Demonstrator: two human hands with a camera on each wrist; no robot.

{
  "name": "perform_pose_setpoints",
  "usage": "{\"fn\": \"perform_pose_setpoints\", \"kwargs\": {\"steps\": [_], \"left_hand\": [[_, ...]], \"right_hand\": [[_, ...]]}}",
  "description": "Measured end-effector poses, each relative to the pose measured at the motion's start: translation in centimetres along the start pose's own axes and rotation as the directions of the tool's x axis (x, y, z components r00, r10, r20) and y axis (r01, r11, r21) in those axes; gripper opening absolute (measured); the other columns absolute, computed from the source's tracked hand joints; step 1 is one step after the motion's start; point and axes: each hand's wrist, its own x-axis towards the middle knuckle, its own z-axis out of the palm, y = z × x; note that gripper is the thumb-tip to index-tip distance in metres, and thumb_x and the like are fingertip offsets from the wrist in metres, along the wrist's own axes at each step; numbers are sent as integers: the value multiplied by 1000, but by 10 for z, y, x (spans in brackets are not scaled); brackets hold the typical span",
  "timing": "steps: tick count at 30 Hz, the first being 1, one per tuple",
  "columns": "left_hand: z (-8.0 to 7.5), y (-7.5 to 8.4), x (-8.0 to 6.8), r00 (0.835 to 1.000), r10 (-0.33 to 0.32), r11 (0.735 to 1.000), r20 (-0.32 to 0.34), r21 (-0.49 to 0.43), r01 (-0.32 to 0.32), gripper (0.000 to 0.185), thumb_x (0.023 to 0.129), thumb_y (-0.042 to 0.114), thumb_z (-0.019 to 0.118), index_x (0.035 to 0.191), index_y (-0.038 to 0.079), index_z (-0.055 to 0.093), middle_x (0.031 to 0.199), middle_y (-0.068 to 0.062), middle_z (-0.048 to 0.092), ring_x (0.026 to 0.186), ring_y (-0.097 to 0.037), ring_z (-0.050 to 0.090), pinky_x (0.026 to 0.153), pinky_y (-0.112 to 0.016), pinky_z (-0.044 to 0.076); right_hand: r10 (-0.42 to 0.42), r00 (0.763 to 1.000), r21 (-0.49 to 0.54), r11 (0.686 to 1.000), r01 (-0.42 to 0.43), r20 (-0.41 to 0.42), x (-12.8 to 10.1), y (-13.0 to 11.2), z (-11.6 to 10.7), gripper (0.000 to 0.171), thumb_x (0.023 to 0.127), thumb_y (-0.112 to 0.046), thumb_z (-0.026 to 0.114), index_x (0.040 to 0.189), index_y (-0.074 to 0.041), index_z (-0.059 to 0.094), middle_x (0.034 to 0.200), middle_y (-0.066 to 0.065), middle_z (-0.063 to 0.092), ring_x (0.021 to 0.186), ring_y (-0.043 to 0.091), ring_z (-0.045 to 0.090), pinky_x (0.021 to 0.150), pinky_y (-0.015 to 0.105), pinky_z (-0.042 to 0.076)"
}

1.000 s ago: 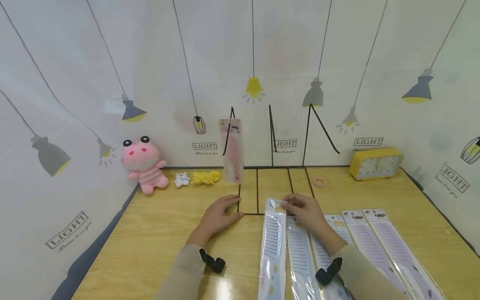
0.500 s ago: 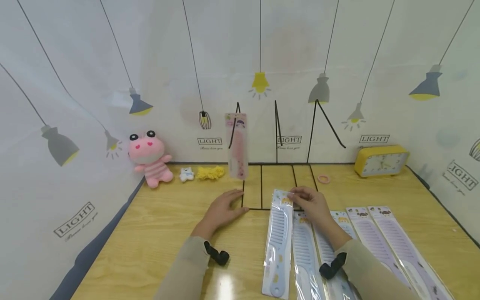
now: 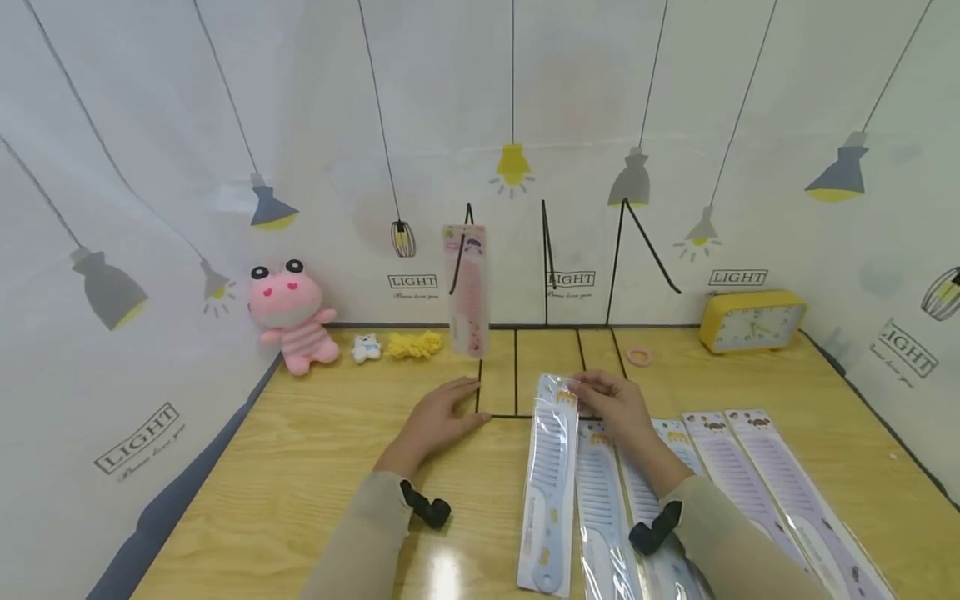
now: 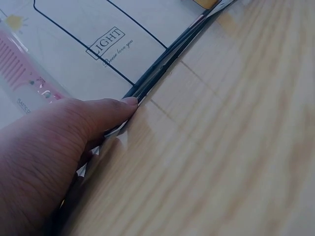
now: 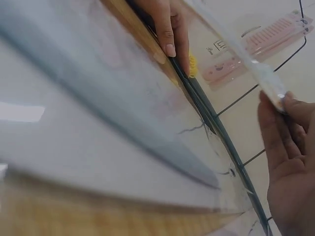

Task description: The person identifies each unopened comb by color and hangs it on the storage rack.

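Observation:
My right hand [image 3: 618, 408] pinches the top right corner of a blue comb in a clear packet [image 3: 551, 483], its handle end toward me. In the right wrist view the fingers of the right hand [image 5: 290, 147] hold the packet's edge, and the packet is tilted up. My left hand [image 3: 438, 421] rests by the left side of the black wire rack [image 3: 516, 375], fingers nearly straight; its thumb touches the frame in the left wrist view. From the rack's left hook hangs a packaged pink comb [image 3: 471, 292]. The middle and right hooks hold nothing.
Two more packaged blue combs [image 3: 600, 483] and two purple ones [image 3: 742, 483] lie at the right. Along the back stand a pink plush toy [image 3: 292, 317], a small white bear [image 3: 366, 347], yellow yarn [image 3: 415, 345], a pink ring [image 3: 639, 357] and a yellow clock [image 3: 753, 322].
The right hand has shifted the blue comb packet slightly up and away from me, toward the rack. The left hand stays by the rack's base. The head view has shifted a little.

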Motion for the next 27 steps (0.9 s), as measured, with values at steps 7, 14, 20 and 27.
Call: {"fn": "perform_pose_setpoints", "kwargs": {"steps": [7,14,20,27], "left_hand": [[3,-2,-2,1000,-9,1000,27,-16,10,71,92,62,63,151,26,48,158,2,41,146,-24,34,119,-52,28],[-2,0,-1,1000,-9,1000,14,-11,10,70,93,60,63,151,25,48,157,2,42,146,-24,35,119,-51,28],[-3,2,1,1000,-16,1000,26,10,16,70,93,62,61,152,27,47,158,4,40,146,-23,34,119,-49,28],[-1,2,1,999,-27,1000,28,-5,28,70,92,61,63,152,27,48,158,5,41,146,-23,34,119,-50,28]], "right_hand": [[-43,997,366,931,17,65,-7,-22,-4,16,94,-16,72,107,-5,71,98,1,75,88,13,71,83,27,60],[-269,961,470,857,210,61,-23,-84,-9,7,98,-7,66,102,-5,72,95,2,74,88,14,71,79,27,60],[-464,885,428,794,432,-31,-37,-134,-8,7,97,1,64,102,2,68,97,4,71,88,14,66,79,25,58],[-610,770,26,780,625,-188,-36,-164,8,14,91,-9,75,97,3,73,90,5,75,78,15,68,70,22,57]]}}
